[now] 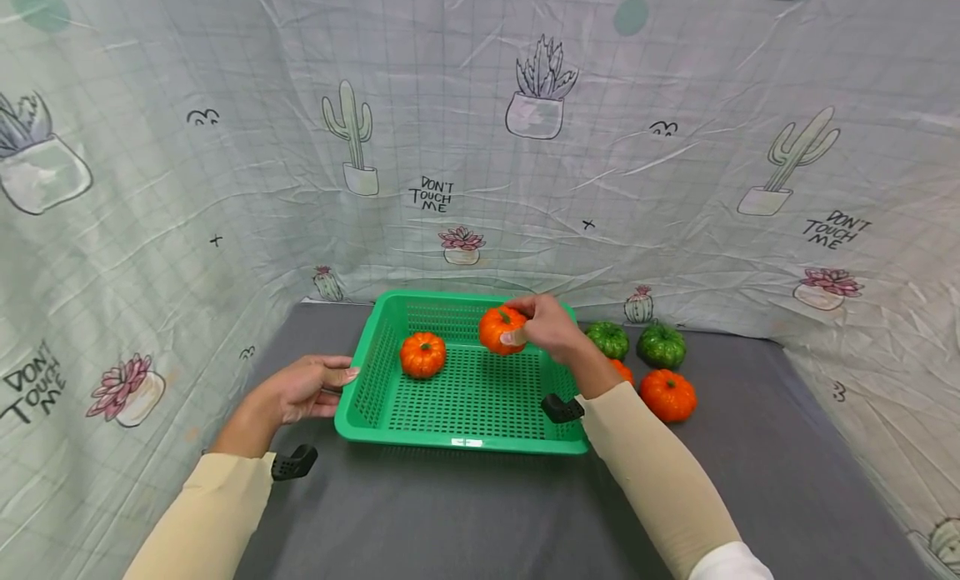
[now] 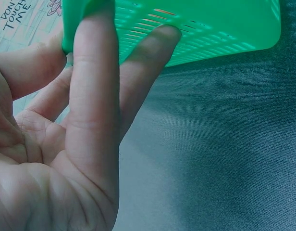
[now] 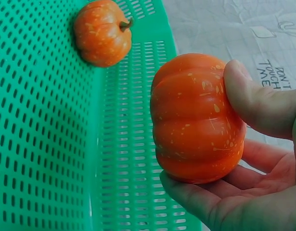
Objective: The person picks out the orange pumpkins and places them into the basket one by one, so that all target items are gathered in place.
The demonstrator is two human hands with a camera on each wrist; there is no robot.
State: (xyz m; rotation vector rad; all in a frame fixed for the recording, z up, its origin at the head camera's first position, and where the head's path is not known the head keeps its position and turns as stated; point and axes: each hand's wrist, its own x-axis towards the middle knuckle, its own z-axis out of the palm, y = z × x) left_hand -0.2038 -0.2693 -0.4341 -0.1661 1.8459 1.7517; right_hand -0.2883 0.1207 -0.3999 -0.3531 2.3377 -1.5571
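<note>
A green plastic basket [image 1: 465, 397] with slotted walls and floor sits at the middle of the grey table. My left hand [image 1: 311, 387] pinches its left rim, thumb on top; in the left wrist view the fingers [image 2: 95, 91] lie against the outside wall. Over the basket's right half, my right hand [image 1: 551, 330] holds a small orange pumpkin [image 1: 501, 330] between thumb and fingers. The right wrist view shows this ribbed pumpkin [image 3: 196, 120] raised above the basket floor. Another orange pumpkin [image 1: 422, 355] rests inside the basket at the left.
Right of the basket stand two green pumpkins [image 1: 662, 347] and an orange pumpkin [image 1: 667, 395]. One more orange pumpkin [image 1: 621, 372] is partly hidden by my right forearm. A cloth printed with cacti [image 1: 480, 147] hangs behind and beside the table [image 1: 450, 513].
</note>
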